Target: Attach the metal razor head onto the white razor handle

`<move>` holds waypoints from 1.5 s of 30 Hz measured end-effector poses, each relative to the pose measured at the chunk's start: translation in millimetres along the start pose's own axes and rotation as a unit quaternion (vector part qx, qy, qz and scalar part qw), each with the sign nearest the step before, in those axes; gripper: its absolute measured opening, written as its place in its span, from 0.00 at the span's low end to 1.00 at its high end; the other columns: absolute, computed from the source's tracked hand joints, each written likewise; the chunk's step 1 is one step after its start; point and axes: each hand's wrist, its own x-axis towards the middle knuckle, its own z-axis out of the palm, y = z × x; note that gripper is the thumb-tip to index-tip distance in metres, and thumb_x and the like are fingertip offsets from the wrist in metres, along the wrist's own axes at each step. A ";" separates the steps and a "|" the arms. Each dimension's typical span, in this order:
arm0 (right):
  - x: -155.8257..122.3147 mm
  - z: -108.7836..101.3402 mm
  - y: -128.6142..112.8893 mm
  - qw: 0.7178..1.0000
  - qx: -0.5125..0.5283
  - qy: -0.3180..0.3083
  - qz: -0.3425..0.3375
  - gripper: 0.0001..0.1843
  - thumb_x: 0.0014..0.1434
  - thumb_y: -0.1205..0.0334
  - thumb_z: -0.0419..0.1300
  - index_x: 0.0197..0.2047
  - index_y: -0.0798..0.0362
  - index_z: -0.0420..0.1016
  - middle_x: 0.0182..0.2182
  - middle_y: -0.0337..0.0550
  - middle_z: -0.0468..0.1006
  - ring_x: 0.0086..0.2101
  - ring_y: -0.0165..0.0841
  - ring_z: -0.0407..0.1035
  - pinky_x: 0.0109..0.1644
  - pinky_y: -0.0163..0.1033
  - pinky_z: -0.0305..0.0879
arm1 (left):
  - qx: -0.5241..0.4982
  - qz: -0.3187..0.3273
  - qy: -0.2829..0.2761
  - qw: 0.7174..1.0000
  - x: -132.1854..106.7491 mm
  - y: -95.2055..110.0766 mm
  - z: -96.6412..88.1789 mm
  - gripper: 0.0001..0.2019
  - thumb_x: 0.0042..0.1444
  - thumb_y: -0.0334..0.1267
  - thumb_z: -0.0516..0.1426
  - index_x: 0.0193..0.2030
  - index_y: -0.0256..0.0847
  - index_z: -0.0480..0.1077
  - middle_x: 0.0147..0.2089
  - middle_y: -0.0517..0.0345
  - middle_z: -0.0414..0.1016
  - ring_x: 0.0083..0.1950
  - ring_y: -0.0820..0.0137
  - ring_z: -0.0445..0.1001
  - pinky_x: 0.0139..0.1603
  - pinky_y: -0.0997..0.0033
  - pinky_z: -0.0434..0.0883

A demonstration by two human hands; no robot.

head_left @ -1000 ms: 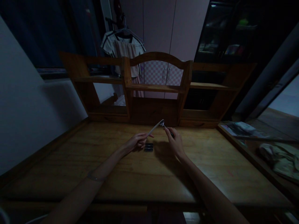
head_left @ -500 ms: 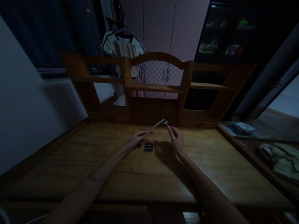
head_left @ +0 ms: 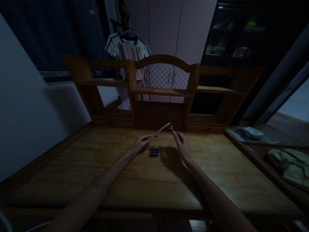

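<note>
My left hand pinches the lower end of a slim, pale toothbrush, whose far end points up and to the right. Close by, my right hand is closed around the handle of a razor with a shiny metal head. The toothbrush tip is right at the razor's head; in this dim light I cannot tell if they touch. On the table below and between my hands lies a small pack of dark razor cartridges.
The wooden table has a shelf unit along its far edge. Papers and plastic lie beyond the right-hand edge, with a crumpled cloth nearer. Clothes hang behind the shelves.
The toothbrush tip and the razor head have shifted very slightly against each other. Both hands stay in nearly the same place, and the cartridges have not moved.
</note>
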 end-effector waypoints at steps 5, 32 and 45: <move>0.0 0.5 0.2 1.000 -0.002 0.001 -0.002 0.22 0.62 0.45 0.51 0.42 0.54 0.76 0.35 0.43 0.76 0.36 0.34 0.67 0.39 0.36 0.58 | 0.019 0.008 0.016 1.000 0.9 -1.2 0.3 0.26 0.57 0.52 0.56 0.55 0.34 0.69 0.18 0.69 0.47 0.17 0.81 0.45 0.16 0.77 0.41; 0.0 1.1 1.5 1.000 0.003 -0.005 -0.002 0.20 0.63 0.48 0.51 0.42 0.53 0.76 0.35 0.41 0.76 0.36 0.34 0.67 0.39 0.35 0.58 | 0.066 0.042 0.048 0.996 2.1 0.3 0.1 0.26 0.56 0.53 0.55 0.54 0.34 0.71 0.18 0.68 0.49 0.18 0.80 0.47 0.18 0.77 0.44; -0.3 1.0 -0.3 1.000 0.002 -0.006 -0.002 0.21 0.63 0.46 0.51 0.41 0.53 0.76 0.35 0.42 0.76 0.36 0.34 0.67 0.39 0.36 0.58 | 0.042 0.003 0.020 0.999 4.0 -6.5 -0.6 0.29 0.56 0.53 0.55 0.57 0.33 0.68 0.18 0.70 0.46 0.17 0.81 0.45 0.17 0.78 0.42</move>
